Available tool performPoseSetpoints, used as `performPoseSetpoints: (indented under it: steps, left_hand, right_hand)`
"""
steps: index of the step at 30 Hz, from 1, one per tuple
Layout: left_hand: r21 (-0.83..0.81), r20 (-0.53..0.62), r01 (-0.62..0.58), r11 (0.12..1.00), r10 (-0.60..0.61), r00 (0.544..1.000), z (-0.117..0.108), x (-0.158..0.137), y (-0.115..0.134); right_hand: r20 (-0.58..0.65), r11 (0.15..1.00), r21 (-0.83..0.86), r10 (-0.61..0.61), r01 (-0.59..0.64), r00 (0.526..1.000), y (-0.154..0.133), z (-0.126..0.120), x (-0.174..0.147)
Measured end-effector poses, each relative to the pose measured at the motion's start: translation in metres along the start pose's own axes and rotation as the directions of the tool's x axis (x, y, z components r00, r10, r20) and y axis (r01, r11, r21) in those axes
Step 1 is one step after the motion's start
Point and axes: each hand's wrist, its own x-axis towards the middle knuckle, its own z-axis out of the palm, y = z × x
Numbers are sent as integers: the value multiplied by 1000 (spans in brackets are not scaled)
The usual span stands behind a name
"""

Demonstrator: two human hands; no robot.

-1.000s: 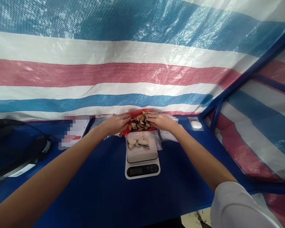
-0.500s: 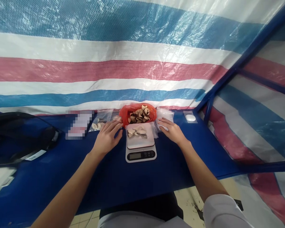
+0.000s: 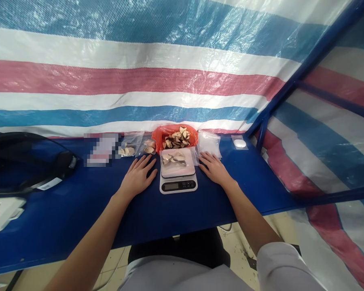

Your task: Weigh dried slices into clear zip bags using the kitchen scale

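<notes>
A small white digital scale (image 3: 178,184) stands on the blue table (image 3: 79,210). A clear bag with pale dried slices (image 3: 174,158) lies on its platform. Behind it an open red bag (image 3: 157,139) holds a heap of brown dried slices (image 3: 176,139). My left hand (image 3: 138,176) lies flat on the table left of the scale, fingers apart, holding nothing. My right hand (image 3: 212,169) rests flat to the right of the scale, fingertips near a stack of empty clear bags (image 3: 209,142).
Two small filled clear bags (image 3: 136,146) lie left of the red bag, beside a blurred card (image 3: 101,150). A white round object (image 3: 239,143) sits far right. A black device (image 3: 27,167) and a white power strip (image 3: 1,208) occupy the left. A striped tarp (image 3: 170,72) backs the table.
Both hands have come back from the red bag and now lie flat on the table on either side of the scale. The view has pulled back from the table.
</notes>
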Motion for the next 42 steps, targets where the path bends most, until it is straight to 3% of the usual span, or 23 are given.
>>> performPoseSetpoints:
  steps: [17,26,32,36,39,42]
  left_hand:
    - [0,33,21,1000,-21,999,-4,1,4]
    - [-72,-53,7,997,-10,999,1,2,1]
    - [-175,-199,-16,984,-20,980,-16,8,14]
    - [-260,-266,-100,960,28,964,-25,23,28]
    - [-327,-255,-158,932,74,964,-26,36,36]
    - [-369,-205,-201,907,132,970,-23,46,41]
  right_hand:
    - [-10,1000,-3,-4,4,1000,1,1,-1]
    - [-13,1000,14,-1,1,1000,-1,-2,0]
    - [-132,985,167,60,-37,989,-4,-18,3]
    - [-178,861,490,247,-132,953,-14,-26,11]
    - [-147,670,726,367,-151,918,-25,-24,21]
    - [-75,482,860,449,-170,890,-32,-19,29]
